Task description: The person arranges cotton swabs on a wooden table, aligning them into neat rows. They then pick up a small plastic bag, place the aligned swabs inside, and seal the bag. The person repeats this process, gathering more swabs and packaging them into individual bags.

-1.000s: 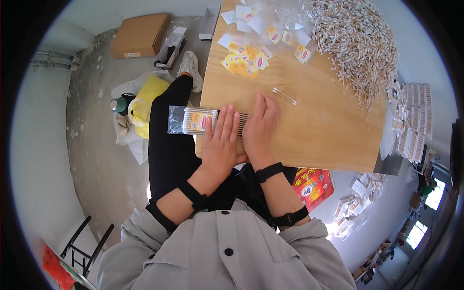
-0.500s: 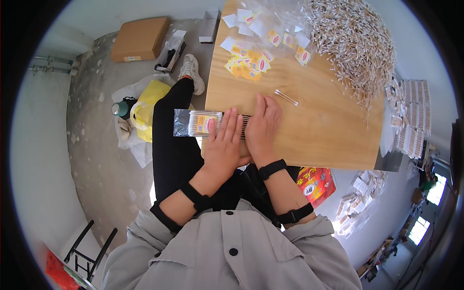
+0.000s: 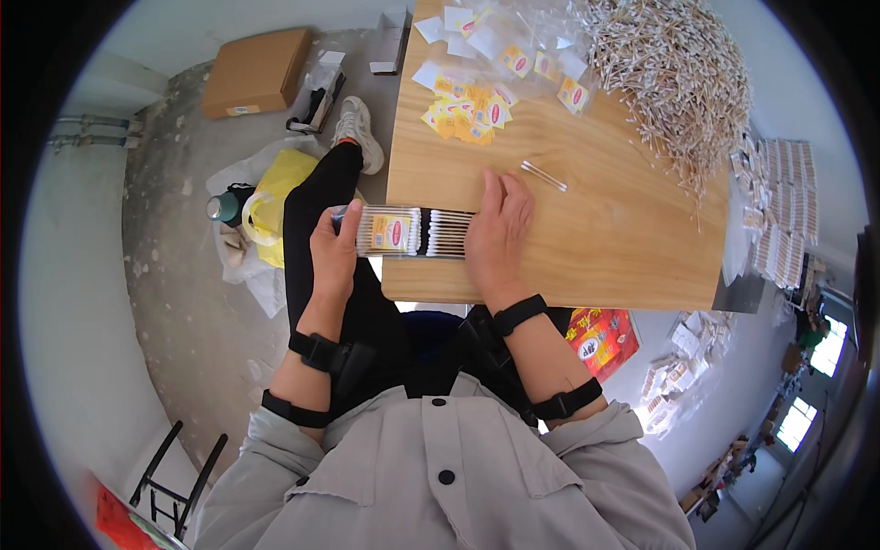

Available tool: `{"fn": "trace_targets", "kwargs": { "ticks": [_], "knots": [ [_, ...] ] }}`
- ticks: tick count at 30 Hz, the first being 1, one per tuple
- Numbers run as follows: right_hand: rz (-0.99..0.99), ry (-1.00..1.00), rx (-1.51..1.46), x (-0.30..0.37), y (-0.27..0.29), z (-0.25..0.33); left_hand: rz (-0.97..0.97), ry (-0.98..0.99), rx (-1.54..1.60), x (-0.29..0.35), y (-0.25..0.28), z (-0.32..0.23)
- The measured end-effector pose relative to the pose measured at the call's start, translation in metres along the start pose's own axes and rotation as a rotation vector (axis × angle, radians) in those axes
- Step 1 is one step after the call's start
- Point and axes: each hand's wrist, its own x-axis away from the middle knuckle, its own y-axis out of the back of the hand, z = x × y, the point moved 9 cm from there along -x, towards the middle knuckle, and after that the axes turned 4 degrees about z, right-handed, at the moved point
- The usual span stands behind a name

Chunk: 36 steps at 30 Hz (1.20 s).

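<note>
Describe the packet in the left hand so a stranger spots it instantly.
Find the wooden table, then its left edge. The left hand grips a flat clear packet of cotton swabs jutting over that edge. Unlike the swab row by the right hand, it carries a yellow label.

the left hand (image 3: pixel 334 247), which lay flat across the middle of the packet (image 3: pixel 374 234), has slid to its left end, thumb on top, and now hides most of the clear plastic there. the label (image 3: pixel 394 233) shows whole (the thumb overlapped its edge before). a dark strip (image 3: pixel 424 232) and more of the right-hand swabs (image 3: pixel 449 235) are uncovered. the left forearm (image 3: pixel 304 378) has swung outward, baring more of the table's (image 3: pixel 422 282) near edge.
</note>
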Motion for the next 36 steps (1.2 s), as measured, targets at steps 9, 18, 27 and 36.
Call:
{"fn": "trace_targets", "kwargs": {
  "ticks": [9,18,27,36],
  "knots": [
    [0.017,-0.001,0.024,-0.002,0.001,0.001,-0.211,-0.450,-0.586,0.021,0.002,-0.047],
    [0.054,-0.010,0.019,0.000,-0.002,0.000,0.264,-0.677,-1.470,0.086,-0.108,-0.059],
    [0.022,-0.008,-0.017,-0.001,0.001,0.000,0.259,-0.696,-1.529,0.089,-0.117,-0.042],
    [0.032,-0.009,-0.048,-0.001,0.002,0.000,0.233,-0.855,-1.535,0.108,-0.138,-0.040]
  ]
}}
